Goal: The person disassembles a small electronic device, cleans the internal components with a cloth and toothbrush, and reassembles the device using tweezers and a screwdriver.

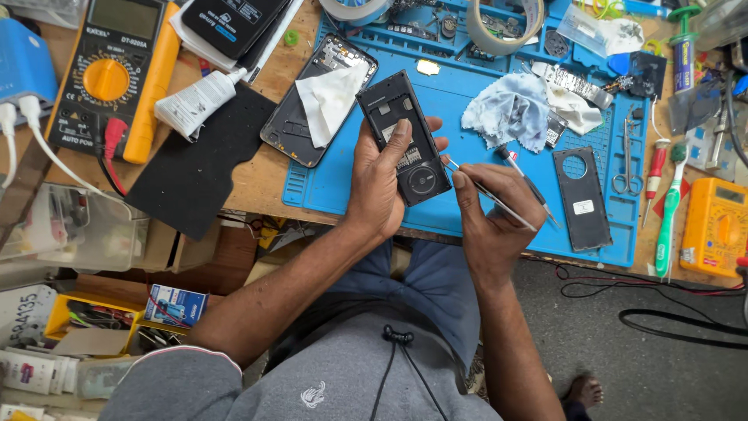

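My left hand (380, 181) grips a small black opened phone body (403, 136), with the thumb lying along its inner face. My right hand (492, 206) holds thin metal tweezers (489, 195), whose tip points at the phone's right edge. Both hands hover over the near edge of a blue work mat (460, 117) on a wooden bench. A black back cover with a round hole (581, 196) lies on the mat just right of my right hand. A screwdriver (523, 178) lies beside it.
A larger phone frame with a white cloth (323, 97) lies to the left on the mat, a blue-white cloth (510, 109) to the right. Orange multimeters (109, 74) (717, 226), a glue tube (195, 101), a black pad (199, 168), tape rolls (499, 27), scissors (625, 160) and a green toothbrush (670, 210) crowd the bench.
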